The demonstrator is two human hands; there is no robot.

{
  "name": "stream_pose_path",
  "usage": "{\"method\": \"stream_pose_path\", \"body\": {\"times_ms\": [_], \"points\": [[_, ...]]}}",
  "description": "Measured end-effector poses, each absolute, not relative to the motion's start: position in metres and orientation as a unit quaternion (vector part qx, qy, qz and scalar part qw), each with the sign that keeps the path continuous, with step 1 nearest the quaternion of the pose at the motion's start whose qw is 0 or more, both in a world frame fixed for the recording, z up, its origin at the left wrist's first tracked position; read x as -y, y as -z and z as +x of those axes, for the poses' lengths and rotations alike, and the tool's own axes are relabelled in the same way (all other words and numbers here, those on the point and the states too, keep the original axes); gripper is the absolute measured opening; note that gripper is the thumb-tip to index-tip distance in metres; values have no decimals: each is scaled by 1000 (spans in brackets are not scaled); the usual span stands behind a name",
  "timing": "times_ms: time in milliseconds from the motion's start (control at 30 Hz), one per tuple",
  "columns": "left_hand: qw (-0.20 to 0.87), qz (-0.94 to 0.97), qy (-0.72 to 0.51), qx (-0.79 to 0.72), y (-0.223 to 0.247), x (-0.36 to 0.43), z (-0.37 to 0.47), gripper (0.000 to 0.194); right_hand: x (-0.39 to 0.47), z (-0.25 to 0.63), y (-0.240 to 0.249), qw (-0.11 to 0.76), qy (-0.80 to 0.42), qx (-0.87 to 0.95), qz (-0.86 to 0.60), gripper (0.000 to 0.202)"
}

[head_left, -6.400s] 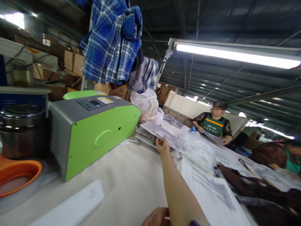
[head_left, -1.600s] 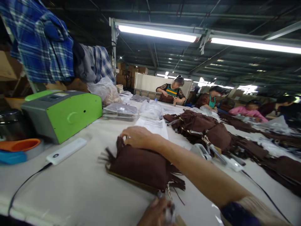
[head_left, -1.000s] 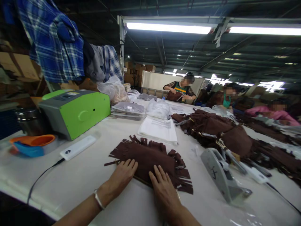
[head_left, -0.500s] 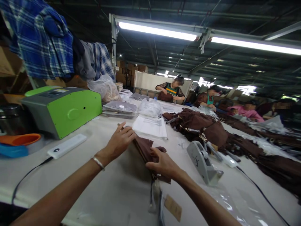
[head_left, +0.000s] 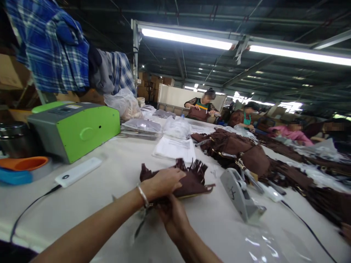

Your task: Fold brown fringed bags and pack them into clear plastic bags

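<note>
A small brown fringed bag [head_left: 190, 184] is between my hands above the white table. Its fringe points to the far side, and a zipper-like edge faces me. My left hand [head_left: 163, 181] lies across the top of the bag with its fingers stretched out. Below it, my right hand [head_left: 173, 212] grips the bag's near edge from underneath; its fingertips are partly hidden. A thin strap or wrapped piece [head_left: 140, 224], blurred, hangs from the bag's near side by my left wrist.
A grey tape dispenser [head_left: 241, 197] stands at the right, beside a pile of brown bags [head_left: 233, 144]. Clear plastic bags [head_left: 263, 244] lie near right. At left are a green machine [head_left: 87, 131], a white power strip [head_left: 78, 171] and tape rolls [head_left: 24, 166]. Co-workers [head_left: 203, 106] sit beyond.
The bag has been turned over and round, so its fringe now faces away. My left hand has moved right onto it, and my right hand has shifted beneath. The hanging tag is out of sight.
</note>
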State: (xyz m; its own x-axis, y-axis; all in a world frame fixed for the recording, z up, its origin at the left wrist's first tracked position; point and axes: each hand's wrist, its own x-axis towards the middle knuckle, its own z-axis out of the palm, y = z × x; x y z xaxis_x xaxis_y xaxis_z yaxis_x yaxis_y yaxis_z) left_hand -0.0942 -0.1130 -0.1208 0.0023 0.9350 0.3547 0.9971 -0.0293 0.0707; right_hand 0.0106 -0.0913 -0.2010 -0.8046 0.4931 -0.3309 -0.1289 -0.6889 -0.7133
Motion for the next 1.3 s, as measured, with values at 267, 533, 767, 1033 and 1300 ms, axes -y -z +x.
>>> {"method": "stream_pose_path", "body": {"times_ms": [267, 533, 767, 1033, 1300], "points": [[74, -553, 84, 826, 230, 206, -77, 76, 37, 78, 217, 179, -311, 930, -82, 36], [190, -497, 9, 847, 245, 169, -58, 49, 27, 39, 238, 164, -77, 983, -12, 66], [179, -540, 42, 822, 172, 171, -101, 22, 15, 7, 206, 183, -26, 979, -84, 25], [165, -541, 3, 825, 184, 152, -108, 19, 6, -22, 177, 76, -24, 995, -63, 20], [167, -534, 20, 828, 162, 152, -134, 20, -9, -18, 155, 40, 9, 994, -101, 24]]}}
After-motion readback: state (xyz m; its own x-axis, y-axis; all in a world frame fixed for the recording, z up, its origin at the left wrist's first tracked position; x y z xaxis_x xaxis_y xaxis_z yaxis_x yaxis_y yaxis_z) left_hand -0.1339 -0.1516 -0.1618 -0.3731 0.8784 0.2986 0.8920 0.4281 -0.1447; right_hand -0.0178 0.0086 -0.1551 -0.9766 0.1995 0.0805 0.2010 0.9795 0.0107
